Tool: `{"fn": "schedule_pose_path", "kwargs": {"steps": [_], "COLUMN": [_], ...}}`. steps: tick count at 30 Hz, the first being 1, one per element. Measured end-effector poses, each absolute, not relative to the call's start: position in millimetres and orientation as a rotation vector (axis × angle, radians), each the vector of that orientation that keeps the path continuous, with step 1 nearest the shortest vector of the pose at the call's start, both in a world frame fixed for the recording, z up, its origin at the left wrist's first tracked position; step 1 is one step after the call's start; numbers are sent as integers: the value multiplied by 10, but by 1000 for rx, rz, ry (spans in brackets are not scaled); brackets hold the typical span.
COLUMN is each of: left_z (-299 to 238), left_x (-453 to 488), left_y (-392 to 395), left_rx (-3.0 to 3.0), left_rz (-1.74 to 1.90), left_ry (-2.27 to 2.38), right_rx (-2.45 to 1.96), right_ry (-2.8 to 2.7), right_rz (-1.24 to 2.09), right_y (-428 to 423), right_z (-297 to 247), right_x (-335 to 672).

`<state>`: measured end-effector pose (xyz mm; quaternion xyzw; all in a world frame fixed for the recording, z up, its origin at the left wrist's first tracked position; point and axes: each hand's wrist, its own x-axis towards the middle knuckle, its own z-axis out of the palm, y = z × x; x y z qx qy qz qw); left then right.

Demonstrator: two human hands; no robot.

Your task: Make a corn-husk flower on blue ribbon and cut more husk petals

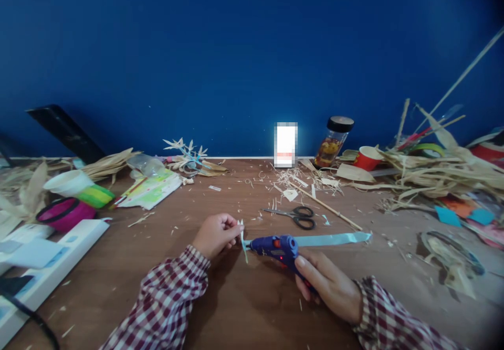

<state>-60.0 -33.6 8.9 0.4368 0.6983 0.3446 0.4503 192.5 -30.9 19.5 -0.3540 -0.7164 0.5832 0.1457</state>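
Note:
My left hand (218, 234) pinches a small pale pointed husk piece (241, 230) between thumb and forefinger. Light blue-green shows near its lower end, and a thin tail hangs beneath. Wrapped round the handle of a dark blue glue gun (271, 246) is my right hand (331, 280). The gun's nozzle points left and meets or almost meets the lower part of the husk piece; I cannot tell whether they touch. A red light glows on the gun's body. Behind the gun, a light blue ribbon strip (334, 240) lies flat on the table.
Black-handled scissors (303, 218) and a thin stick (326, 205) lie beyond the gun. At the back stand a jar (329, 148) and a red cup (367, 158). Dried husks (429, 169) pile up right; a white power strip (47, 276) lies left. Husk scraps litter the table.

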Motion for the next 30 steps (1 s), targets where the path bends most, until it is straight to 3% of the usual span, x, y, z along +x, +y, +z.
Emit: {"fn": "schedule_pose_path", "kwargs": {"steps": [30], "left_z": [43], "left_x": [-583], "left_y": [-352], "left_rx": [1051], "left_rz": [948], "left_ry": [1656], "right_rx": [-1036], "right_ry": [-2239], "right_rz": [1522], "right_y": [-284], "right_z": [239], "right_x": [1791]}}
